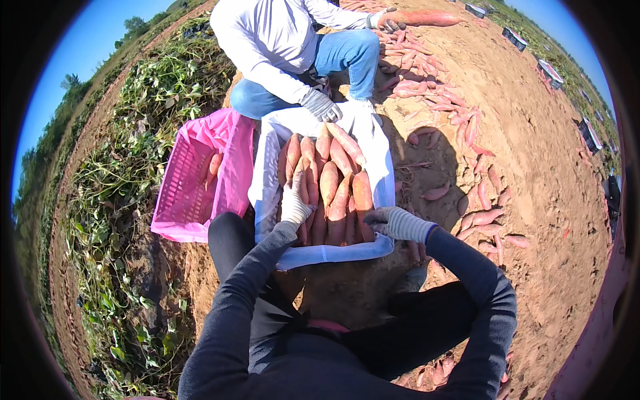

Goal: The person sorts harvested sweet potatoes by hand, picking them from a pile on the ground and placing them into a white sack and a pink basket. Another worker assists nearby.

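In front of me a crate with a white cloth liner (pixel 327 254) holds several sweet potatoes (pixel 328 183), packed mostly lengthwise. My left hand (pixel 295 204), in a striped knit glove, lies on the sweet potatoes at the crate's left side. Its thumb is spread from the fingers, and whether it grips one is unclear. My right hand (pixel 400 224), gloved too, is at the right rim. Its fingertips reach inward beside a large sweet potato (pixel 362 194); the palm side is hidden.
A pink-lined crate (pixel 187 187) with a few sweet potatoes adjoins on the left. Opposite, a co-worker (pixel 280 40) rests one gloved hand (pixel 321 105) at the far rim and holds a large sweet potato (pixel 425 18). More sweet potatoes (pixel 482 218) lie on soil; vines (pixel 120 200) grow left.
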